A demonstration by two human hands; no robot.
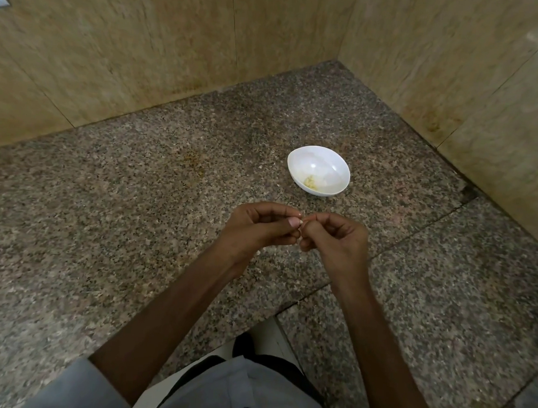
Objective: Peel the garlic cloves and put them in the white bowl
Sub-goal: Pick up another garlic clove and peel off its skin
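My left hand (260, 226) and my right hand (337, 237) meet fingertip to fingertip above the granite counter (138, 213), in front of the white bowl (340, 162). Between the thumbs and forefingers of both hands sits a small garlic clove (301, 222), pinched from each side and mostly hidden by the fingers. The other fingers of both hands are curled in. The white bowl stands a little beyond the hands, slightly right, with a few pale peeled garlic pieces (310, 183) lying at its near-left inner wall.
Beige marble walls (175, 61) close the counter in at the back and on the right, forming a corner behind the bowl. A seam (383, 249) runs across the counter right of my hands. The counter's front edge is near my body.
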